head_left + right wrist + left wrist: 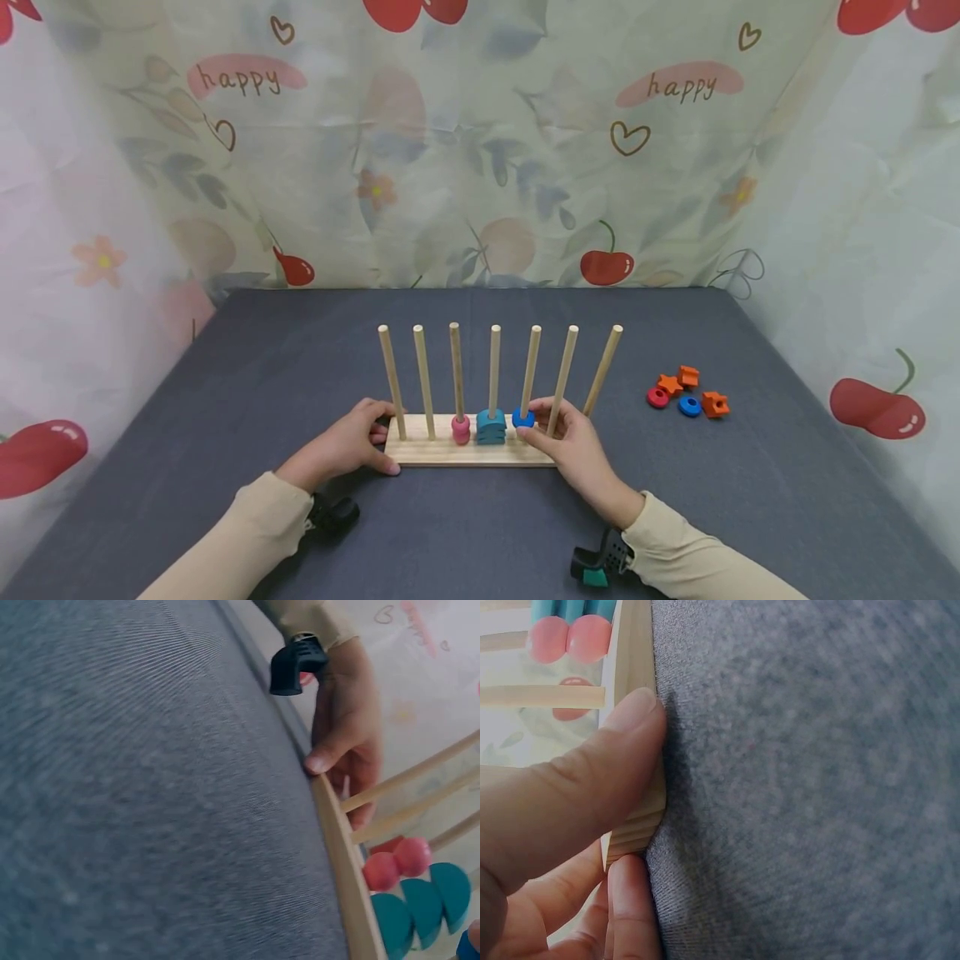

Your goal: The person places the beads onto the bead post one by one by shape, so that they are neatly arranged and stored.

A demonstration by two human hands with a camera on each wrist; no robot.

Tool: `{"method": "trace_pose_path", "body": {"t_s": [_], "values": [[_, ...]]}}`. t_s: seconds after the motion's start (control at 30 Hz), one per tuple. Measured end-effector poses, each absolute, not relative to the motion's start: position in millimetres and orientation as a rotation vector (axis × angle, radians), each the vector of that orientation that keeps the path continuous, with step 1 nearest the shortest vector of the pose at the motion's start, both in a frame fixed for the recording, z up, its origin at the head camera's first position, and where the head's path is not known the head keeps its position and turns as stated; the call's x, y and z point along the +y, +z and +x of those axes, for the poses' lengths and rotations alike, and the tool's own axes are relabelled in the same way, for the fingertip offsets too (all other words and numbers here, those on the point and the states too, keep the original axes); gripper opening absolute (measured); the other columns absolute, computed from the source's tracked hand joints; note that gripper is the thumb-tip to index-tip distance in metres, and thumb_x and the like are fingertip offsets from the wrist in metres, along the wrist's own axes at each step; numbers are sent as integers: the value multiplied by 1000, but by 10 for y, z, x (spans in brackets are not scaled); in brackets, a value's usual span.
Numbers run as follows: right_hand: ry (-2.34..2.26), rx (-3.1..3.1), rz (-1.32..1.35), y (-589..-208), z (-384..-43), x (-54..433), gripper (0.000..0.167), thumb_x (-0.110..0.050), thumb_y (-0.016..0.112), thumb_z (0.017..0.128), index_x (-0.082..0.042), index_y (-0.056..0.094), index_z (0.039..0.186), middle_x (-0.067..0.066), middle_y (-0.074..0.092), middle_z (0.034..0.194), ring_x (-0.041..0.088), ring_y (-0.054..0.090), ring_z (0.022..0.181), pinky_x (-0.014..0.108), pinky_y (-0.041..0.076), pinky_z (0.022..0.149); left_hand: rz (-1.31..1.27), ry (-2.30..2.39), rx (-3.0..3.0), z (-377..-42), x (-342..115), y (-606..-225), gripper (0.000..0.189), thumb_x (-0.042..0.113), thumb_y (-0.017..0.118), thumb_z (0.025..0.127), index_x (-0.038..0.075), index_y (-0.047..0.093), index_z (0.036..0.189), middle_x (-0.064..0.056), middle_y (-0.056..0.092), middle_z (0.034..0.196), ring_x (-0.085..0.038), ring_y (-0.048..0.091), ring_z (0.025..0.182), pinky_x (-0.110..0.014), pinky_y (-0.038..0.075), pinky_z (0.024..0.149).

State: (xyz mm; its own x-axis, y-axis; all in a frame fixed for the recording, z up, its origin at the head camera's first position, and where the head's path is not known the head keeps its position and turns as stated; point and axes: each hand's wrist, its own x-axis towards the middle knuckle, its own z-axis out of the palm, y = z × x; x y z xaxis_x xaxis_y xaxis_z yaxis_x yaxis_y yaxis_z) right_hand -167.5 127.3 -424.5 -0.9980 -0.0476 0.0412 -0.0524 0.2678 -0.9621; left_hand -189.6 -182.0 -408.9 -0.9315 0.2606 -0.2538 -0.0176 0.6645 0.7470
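A wooden peg rack point(450, 454) with several upright dowels stands on the table. My left hand point(348, 442) grips its left end; in the left wrist view the thumb point(634, 712) lies along the front edge and fingers bend around the corner. With thumb and fingertips, my right hand point(581, 454) pinches a blue ring point(522, 419) low on the fifth dowel from the left. Pink beads point(461, 430) sit stacked on the third dowel. Teal half-round pieces point(491, 427) are stacked on the fourth, and show edge-on in the right wrist view.
Right of the rack lie loose pieces: a red ring point(657, 397), another blue ring point(689, 406), an orange star point(670, 384) and two other orange pieces point(715, 405). A dark grey cloth point(300, 358) covers the table. Patterned curtains point(465, 167) hang behind and at both sides.
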Motion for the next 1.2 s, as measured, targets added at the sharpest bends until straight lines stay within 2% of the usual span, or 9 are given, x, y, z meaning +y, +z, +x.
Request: {"method": "trace_pose_path", "body": {"t_s": [0.2,0.57,1.2], "values": [[1851,-2543,94,-4259,-1672,1268,30,-10,75,84,-5,62,110,9,64,107,19,59,97,30,47,86,193,1157,2530,-1881,-1814,-4063,80,5,90,63,0,51,132,-16,43,127,-29,52,113,-42,48,93],[1792,-2571,87,-4292,-1678,1243,33,-4,77,80,-5,62,108,9,65,109,24,61,105,46,46,96,202,1167,2536,-1881,-1822,-4086,80,4,90,62,0,51,132,-17,43,127,-29,52,113,-42,48,93],[1761,-2568,92,-4310,-1694,1223,37,5,76,77,-4,59,108,10,66,107,26,62,105,46,46,96,194,1146,2544,-1892,-1825,-4091,80,5,90,62,-1,51,132,-16,43,126,-29,52,112,-41,49,93]]}}
